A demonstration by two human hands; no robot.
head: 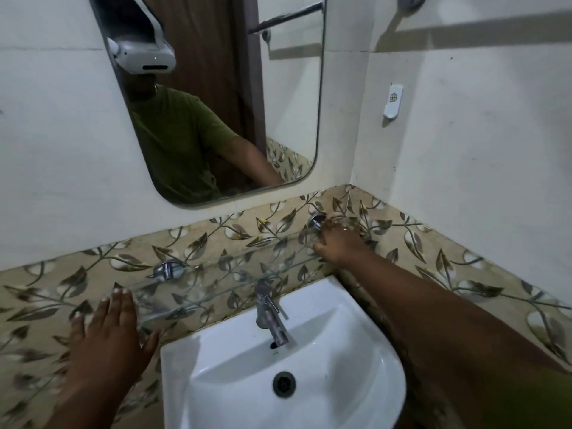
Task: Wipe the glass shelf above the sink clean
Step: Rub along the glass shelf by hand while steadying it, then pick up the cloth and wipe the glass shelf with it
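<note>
The clear glass wall shelf (pixel 216 274) is touched at its ends: left hand (pixel 105 339) spread flat, empty; right hand (pixel 339 243) curled, contents indiscernible.

Motion blurs the right hand (pixel 337 241) at the glass shelf (pixel 198 284); any cloth beneath stays hidden.

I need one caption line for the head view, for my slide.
Left hand and right hand reach opposite ends of the glass shelf above the sink.
</note>
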